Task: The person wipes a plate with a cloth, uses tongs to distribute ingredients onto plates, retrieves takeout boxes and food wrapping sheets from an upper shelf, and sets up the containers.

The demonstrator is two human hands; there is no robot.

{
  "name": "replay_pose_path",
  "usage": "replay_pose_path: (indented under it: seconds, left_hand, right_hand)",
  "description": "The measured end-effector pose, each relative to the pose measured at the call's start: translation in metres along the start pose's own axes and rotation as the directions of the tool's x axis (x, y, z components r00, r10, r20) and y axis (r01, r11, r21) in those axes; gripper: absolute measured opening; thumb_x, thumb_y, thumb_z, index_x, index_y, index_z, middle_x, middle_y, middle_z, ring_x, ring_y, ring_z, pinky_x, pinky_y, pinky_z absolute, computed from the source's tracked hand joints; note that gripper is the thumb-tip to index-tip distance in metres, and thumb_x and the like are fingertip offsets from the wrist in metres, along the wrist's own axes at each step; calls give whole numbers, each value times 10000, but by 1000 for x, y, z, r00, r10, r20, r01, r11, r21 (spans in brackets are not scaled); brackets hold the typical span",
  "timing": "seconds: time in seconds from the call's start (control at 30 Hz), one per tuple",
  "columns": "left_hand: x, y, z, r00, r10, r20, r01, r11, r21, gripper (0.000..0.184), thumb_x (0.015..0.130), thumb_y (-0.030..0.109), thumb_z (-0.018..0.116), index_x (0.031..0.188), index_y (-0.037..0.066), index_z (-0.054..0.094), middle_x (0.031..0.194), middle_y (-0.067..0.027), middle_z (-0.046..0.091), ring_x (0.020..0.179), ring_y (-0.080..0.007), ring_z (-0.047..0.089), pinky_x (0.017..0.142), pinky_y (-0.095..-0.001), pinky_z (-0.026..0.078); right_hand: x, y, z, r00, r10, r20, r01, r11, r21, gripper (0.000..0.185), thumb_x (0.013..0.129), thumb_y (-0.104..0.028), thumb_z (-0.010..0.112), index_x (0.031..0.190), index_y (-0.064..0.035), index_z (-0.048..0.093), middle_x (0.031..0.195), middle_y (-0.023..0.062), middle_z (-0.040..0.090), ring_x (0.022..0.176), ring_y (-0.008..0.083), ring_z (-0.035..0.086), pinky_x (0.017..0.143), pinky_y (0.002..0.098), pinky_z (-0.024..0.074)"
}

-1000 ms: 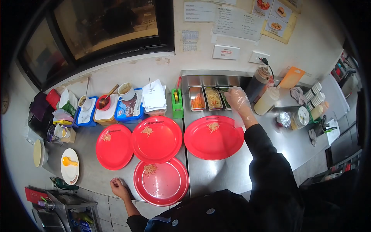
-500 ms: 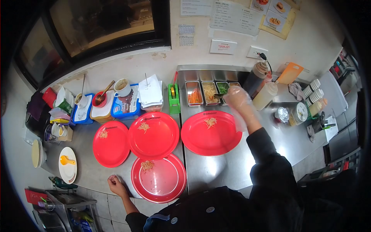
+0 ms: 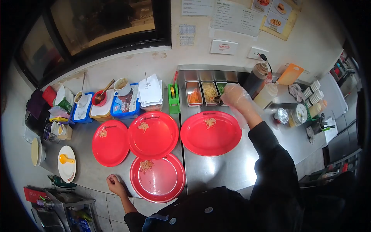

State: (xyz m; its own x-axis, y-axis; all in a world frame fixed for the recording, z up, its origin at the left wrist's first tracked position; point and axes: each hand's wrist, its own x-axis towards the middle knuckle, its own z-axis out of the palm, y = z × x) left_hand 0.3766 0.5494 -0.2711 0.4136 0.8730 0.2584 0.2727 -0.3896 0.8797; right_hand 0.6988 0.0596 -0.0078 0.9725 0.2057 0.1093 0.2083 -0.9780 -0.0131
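Observation:
My right hand (image 3: 235,96), in a clear plastic glove, is closed over the small metal food pans at the back of the counter. From its fingers the dark end of a utensil (image 3: 217,99) points to the left, at the pan of pale shreds (image 3: 209,91); its kind is mostly hidden. Beside it are a pan of orange strips (image 3: 194,96) and a pan of chopped greens (image 3: 221,87). Below lies a red oval plate (image 3: 210,141) bearing a small pile of pale shreds (image 3: 210,123). My bare left hand (image 3: 115,185) is curled closed near the counter's front edge.
More red plates (image 3: 154,141) with similar small piles lie to the left. Behind them stand tubs (image 3: 125,106), a green tape dispenser (image 3: 174,101) and papers (image 3: 150,91). Sauce bottles (image 3: 266,94) stand right of the pans. A white plate (image 3: 67,172) holds a yellow scoop (image 3: 65,159).
My right hand has shifted slightly left and down over the pans, and the utensil's end is now lower, by the pale shreds. My left hand stays closed in nearly the same place.

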Motion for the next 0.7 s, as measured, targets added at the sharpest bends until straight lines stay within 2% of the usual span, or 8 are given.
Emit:
replay_pose_path:
  seconds: [0.13, 0.27, 0.4, 0.47, 0.57, 0.6, 0.67, 0.7]
  left_hand:
    - [1, -3, -1, 1000, 0, 15, 1, 1000, -11, 115, 865, 142, 589, 903, 34, 600, 723, -14, 574, 651, -105, 506, 621, -258, 431]
    - [-1, 4, -1, 1000, -22, 8, 22, 1000, 7, 118, 867, 144, 586, 904, 32, 599, 713, -13, 567, 645, -102, 500, 617, -253, 428]
    - [1, -1, 1, 1000, 23, 0, -23, 999, -23, 130, 868, 155, 591, 906, 31, 599, 710, -12, 567, 643, -104, 501, 615, -255, 428]
    - [1, 2, -1, 1000, 20, -4, -20, 1000, 17, 131, 868, 156, 593, 906, 31, 599, 709, -11, 567, 642, -104, 502, 611, -254, 428]
    - [0, 2, 0, 1000, 8, -6, -8, 999, 35, 138, 867, 160, 595, 905, 28, 598, 708, -12, 567, 640, -105, 504, 604, -256, 430]
    - [1, 1, 1, 1000, -1, -12, 1, 1000, 19, 142, 867, 163, 596, 905, 26, 597, 708, -13, 568, 637, -107, 505, 601, -258, 431]
    - [1, 0, 1, 1000, 4, -11, -4, 1000, 7, 152, 867, 171, 601, 905, 24, 596, 707, -15, 569, 636, -107, 506, 600, -258, 431]
    - [0, 1, 1, 1000, 9, -7, -9, 1000, -4, 161, 866, 179, 605, 905, 23, 596, 707, -18, 571, 634, -107, 506, 598, -258, 432]
  right_hand:
    - [-2, 0, -14, 977, -35, -212, 46, 998, 47, 207, 733, -132, 510, 698, 8, 659, 799, 237, 640, 779, 362, 642, 752, 415, 513]
    - [12, 10, 41, 991, 9, -131, -1, 998, 63, 234, 766, -150, 493, 764, 24, 649, 849, 256, 633, 840, 378, 628, 788, 428, 502]
    - [12, 8, 27, 986, 119, -115, -107, 989, 101, 252, 775, -173, 501, 797, 28, 651, 877, 263, 632, 855, 386, 626, 793, 441, 498]
    - [4, 2, 21, 978, 121, -167, -100, 986, 131, 239, 763, -178, 521, 766, 27, 644, 845, 260, 629, 825, 388, 626, 761, 447, 504]
    - [7, 6, 45, 917, 17, -399, 45, 988, 146, 221, 752, -187, 534, 703, 3, 635, 774, 235, 614, 778, 386, 624, 715, 454, 508]
    - [5, 4, 52, 916, 13, -400, 49, 988, 146, 221, 752, -187, 534, 703, 3, 635, 774, 235, 614, 778, 386, 624, 715, 454, 508]
    - [-1, -3, 65, 971, 52, -233, -12, 985, 170, 246, 766, -209, 529, 677, -1, 626, 783, 227, 617, 767, 388, 626, 712, 459, 507]
    - [2, -2, 67, 977, -77, -201, 84, 996, 23, 270, 798, -227, 515, 697, 3, 616, 797, 234, 617, 752, 396, 625, 701, 474, 505]
